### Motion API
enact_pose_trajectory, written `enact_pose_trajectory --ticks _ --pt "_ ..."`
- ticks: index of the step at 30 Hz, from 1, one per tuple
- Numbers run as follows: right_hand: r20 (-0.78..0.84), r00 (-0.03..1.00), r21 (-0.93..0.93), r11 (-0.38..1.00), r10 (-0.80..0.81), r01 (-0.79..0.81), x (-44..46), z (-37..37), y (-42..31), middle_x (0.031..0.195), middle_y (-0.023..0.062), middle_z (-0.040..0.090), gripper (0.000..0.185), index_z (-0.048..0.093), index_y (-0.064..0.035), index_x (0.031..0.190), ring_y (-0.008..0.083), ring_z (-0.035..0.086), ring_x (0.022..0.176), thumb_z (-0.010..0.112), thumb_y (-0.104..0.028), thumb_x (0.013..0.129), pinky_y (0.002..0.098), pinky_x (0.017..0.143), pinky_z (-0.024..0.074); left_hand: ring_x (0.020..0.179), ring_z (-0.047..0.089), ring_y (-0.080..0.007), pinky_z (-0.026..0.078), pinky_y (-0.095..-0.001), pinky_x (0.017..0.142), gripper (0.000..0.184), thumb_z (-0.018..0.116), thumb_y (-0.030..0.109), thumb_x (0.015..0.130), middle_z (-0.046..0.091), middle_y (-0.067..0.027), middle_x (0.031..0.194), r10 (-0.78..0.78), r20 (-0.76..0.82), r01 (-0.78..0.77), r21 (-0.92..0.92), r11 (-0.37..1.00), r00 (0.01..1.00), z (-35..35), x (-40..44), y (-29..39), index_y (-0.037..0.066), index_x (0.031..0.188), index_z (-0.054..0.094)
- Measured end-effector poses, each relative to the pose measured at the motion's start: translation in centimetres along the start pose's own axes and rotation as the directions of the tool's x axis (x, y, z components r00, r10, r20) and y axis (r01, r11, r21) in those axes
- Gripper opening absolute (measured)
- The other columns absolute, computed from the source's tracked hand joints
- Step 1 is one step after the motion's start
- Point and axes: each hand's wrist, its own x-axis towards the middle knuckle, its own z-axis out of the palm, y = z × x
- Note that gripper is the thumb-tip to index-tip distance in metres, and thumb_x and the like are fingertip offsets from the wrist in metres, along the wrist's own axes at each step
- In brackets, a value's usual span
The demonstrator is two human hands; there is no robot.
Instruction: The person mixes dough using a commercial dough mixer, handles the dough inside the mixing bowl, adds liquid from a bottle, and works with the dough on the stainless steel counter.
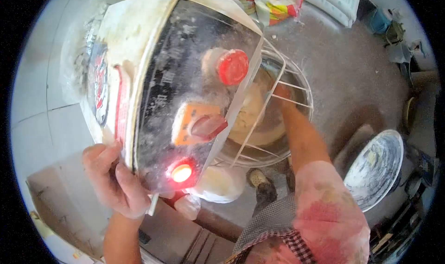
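Observation:
My left hand (116, 178) has its fingers curled at the lower left corner of a white mixing machine (134, 37), touching its edge. The machine's dark, floury panel (185, 46) carries a red button (233, 67), a red rotary knob (208, 126) and a lit red lamp (181, 172). Under a white wire guard (254, 129) is a metal bowl (296, 139) holding pale dough (250, 106). My right hand (279, 96) reaches into the bowl by the guard's bars; its fingers are partly hidden and blurred, so what they touch cannot be made out.
A flour-dusted round basin (375, 171) stands at the right. Colourful bags (278, 7) and white sacks (331, 2) lie at the top. Below the bowl is a white plastic bag (220, 184). A cardboard box (69, 194) is at the lower left, beside a tiled wall.

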Motion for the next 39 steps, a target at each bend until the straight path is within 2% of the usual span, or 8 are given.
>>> enact_pose_trajectory --ticks 6,7,16,22,26,30,35,39 --pt "0.202 0.971 -0.399 0.895 -0.125 0.198 -8.5 -5.8 -3.7 0.111 0.0164 0.054 0.035 0.05 -0.0064 0.113 0.0295 0.054 0.101 0.045 -0.022 0.082 0.0408 0.08 0.045 0.077 0.043 -0.0202 0.035 -0.0299 0.072 0.024 0.04 0.004 0.08 0.044 -0.012 0.082 0.02 -0.002 -0.02 0.007 1.0 1.0 -0.2 0.4 -0.1 -0.005 0.097 0.054" --pt "0.255 0.958 -0.468 0.85 -0.132 0.241 -9.6 -7.2 -4.4 0.111 0.0162 0.054 0.035 0.05 -0.0067 0.113 0.0291 0.055 0.1 0.046 -0.022 0.081 0.0405 0.079 0.0457 0.069 0.044 -0.0245 0.036 -0.0327 0.063 0.028 0.045 -0.005 0.068 0.047 -0.011 0.072 0.059 -0.102 -0.062 -0.025 0.998 0.993 0.1 0.9 0.1 -0.001 0.093 0.057" --pt "0.691 0.715 -0.67 0.278 -0.105 0.688 -14.1 -9.1 -4.6 0.102 0.007 0.061 0.02 0.066 -0.0117 0.089 0.0205 0.056 0.099 0.049 -0.017 0.078 0.0339 0.074 0.0476 0.064 0.044 -0.0222 0.037 -0.0301 0.06 0.021 0.048 -0.002 0.069 0.048 -0.009 0.07 0.097 -0.231 -0.108 -0.035 0.994 0.968 0.6 0.5 -0.5 0.002 0.086 0.059" --pt "0.477 0.706 -0.798 0.078 -0.523 0.597 -9.8 2.3 2.9 0.1 0.0084 0.062 0.021 0.063 -0.0105 0.094 0.0216 0.058 0.096 0.049 -0.015 0.079 0.0344 0.073 0.0475 0.062 0.045 -0.0231 0.037 -0.0306 0.059 0.018 0.049 -0.001 0.069 0.047 -0.0091 0.067 0.076 -0.275 -0.103 -0.085 0.991 0.958 1.0 0.2 -1.1 0.003 0.084 0.058" --pt "0.442 0.81 -0.612 0.531 -0.385 0.586 -9.3 -6.1 -4.0 0.098 0.0066 0.063 0.021 0.065 -0.0087 0.086 0.026 0.059 0.092 0.049 -0.02 0.078 0.0403 0.073 0.0474 0.072 0.049 -0.017 0.039 -0.0246 0.067 0.018 0.044 0.002 0.081 0.05 -0.0093 0.078 -0.026 -0.156 0.015 -0.074 0.997 0.987 0.2 -0.2 0.0 -0.001 0.092 0.057" --pt "0.725 0.687 -0.667 0.197 -0.05 0.718 -16.2 -8.8 -6.8 0.092 0.0105 0.064 0.024 0.062 -0.0092 0.096 0.0245 0.061 0.089 0.046 -0.014 0.079 0.0372 0.068 0.049 0.066 0.047 -0.0221 0.038 -0.0302 0.061 0.015 0.048 0.0 0.073 0.048 -0.0093 0.071 0.055 -0.253 -0.06 -0.015 0.998 0.966 1.0 0.0 -1.1 0.003 0.085 0.057" --pt "0.379 0.905 -0.622 0.672 -0.192 0.403 -9.2 -0.1 -1.0 0.095 0.0074 0.063 0.025 0.065 -0.0106 0.095 0.0267 0.059 0.092 0.049 -0.021 0.079 0.0434 0.07 0.047 0.063 0.046 -0.0246 0.037 -0.0333 0.059 0.016 0.05 -0.001 0.068 0.046 -0.0093 0.067 0.1 -0.297 -0.118 -0.043 0.992 0.95 1.2 0.1 -1.2 0.005 0.081 0.057" --pt "0.497 0.829 -0.766 0.321 -0.254 0.558 -11.1 -8.3 -7.9 0.095 0.0079 0.063 0.021 0.066 -0.0127 0.088 0.0232 0.06 0.09 0.048 -0.02 0.079 0.0411 0.069 0.0474 0.069 0.048 -0.0221 0.039 -0.0292 0.066 0.017 0.046 -0.001 0.075 0.049 -0.0106 0.074 0.027 -0.224 -0.034 -0.026 0.999 0.974 0.6 -0.2 -0.7 0.002 0.087 0.057"
